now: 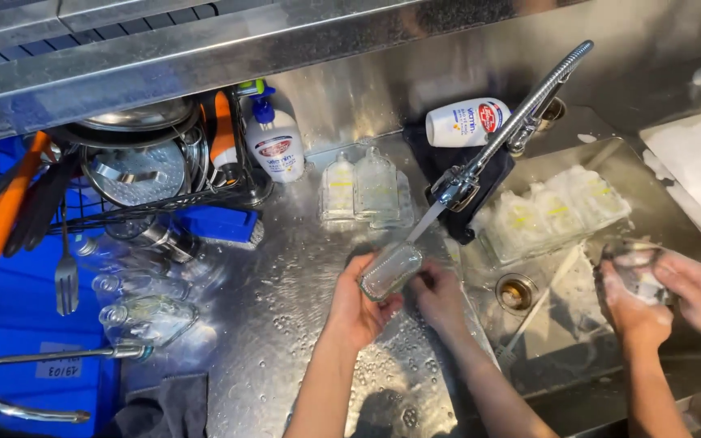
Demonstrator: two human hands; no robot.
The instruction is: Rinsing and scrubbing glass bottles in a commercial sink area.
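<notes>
While under running water, both hands [399,296] around glass bottle [389,272].

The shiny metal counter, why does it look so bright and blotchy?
Head view: overhead light bounces off the wet steel counter, making white glare patches; droplets sparkle; the clear glass bottle in the left hand and right hand looks slightly blurred under the running tap water.

A clear glass bottle [390,270] under a silver tap [521,109]. The steel tabletop [285,308] is grey, speckled with water drops. A white pump bottle [275,142] has a blue top and red label. Orange utensil handles [6,215] lie over a blue crate [10,308]. Clear bottles [557,211] carry yellow markings.
</notes>
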